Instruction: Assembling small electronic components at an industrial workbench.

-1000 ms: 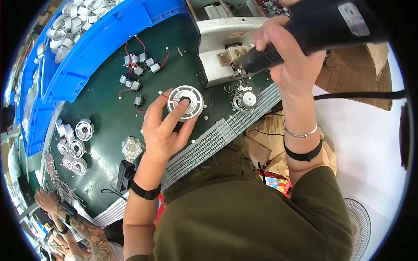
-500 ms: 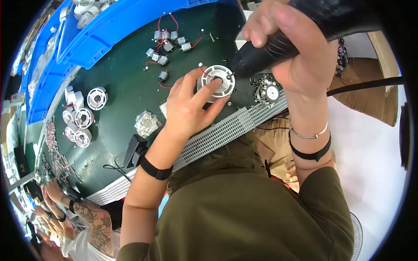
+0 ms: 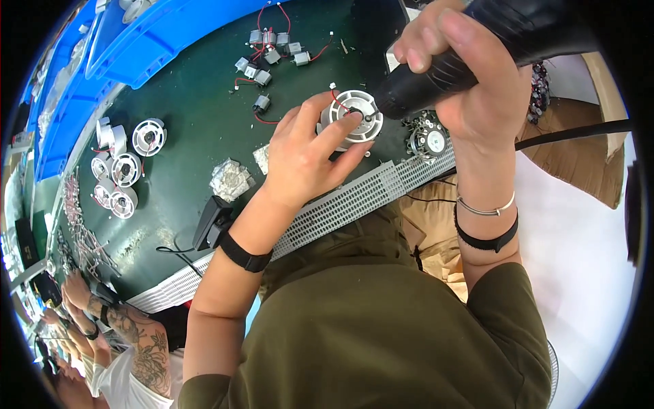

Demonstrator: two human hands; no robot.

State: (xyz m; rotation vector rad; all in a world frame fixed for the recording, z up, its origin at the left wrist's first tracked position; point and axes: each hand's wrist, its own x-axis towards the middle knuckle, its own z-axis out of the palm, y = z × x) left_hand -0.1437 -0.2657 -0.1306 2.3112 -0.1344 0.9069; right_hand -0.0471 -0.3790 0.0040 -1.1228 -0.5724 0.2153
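Over the green bench mat, my left hand (image 3: 306, 146) grips a round white plastic motor housing (image 3: 355, 133), its fingers closed around the rim and one finger lying across the centre. A short red wire (image 3: 338, 101) with a small white plug sticks up from it. My right hand (image 3: 477, 82) is wrapped around a black electric screwdriver (image 3: 422, 85), tilted down to the left. Its tip meets the housing near the right side of the centre; the screw there is too small to make out. Beside the tool lies a round magnetic dish (image 3: 434, 142) with many small screws.
Several small grey motors (image 3: 262, 76) with red wires lie beyond my left hand. More white housings (image 3: 126, 169) stand at the left. Blue bins (image 3: 153, 58) line the far left. A plastic bag (image 3: 230, 180) lies near the white perforated edge strip (image 3: 340, 211). Another person's tattooed arm (image 3: 139, 334) is at lower left.
The bench and its parts have shifted slightly in view. Both hands keep their grip, and the screwdriver tip stays at the housing.
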